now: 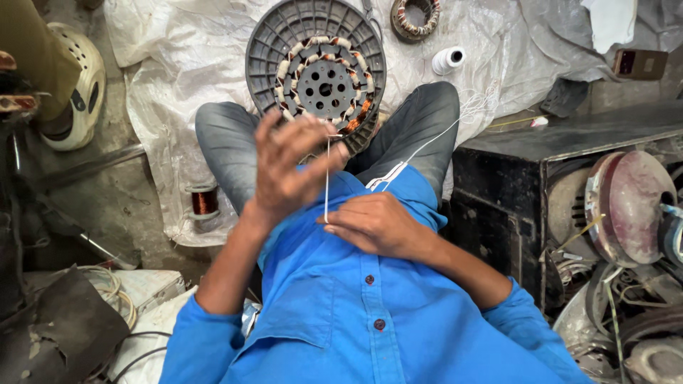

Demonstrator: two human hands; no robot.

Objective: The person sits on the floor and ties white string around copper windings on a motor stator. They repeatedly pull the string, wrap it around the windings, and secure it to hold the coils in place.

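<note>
White plastic sheeting (178,64) covers the workshop floor under my legs. Between my hands a thin white thread (326,178) runs taut: my left hand (284,167) pinches its top, my right hand (373,224) grips its bottom against my shirt. Beyond, the round grey motor stator with copper windings (316,67) looks partly laced; its white thread spool (448,60) stands near.

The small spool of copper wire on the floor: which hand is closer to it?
Left. The left hand is raised just right of the copper wire spool; the right hand rests on the blue shirt, farther away.
</note>
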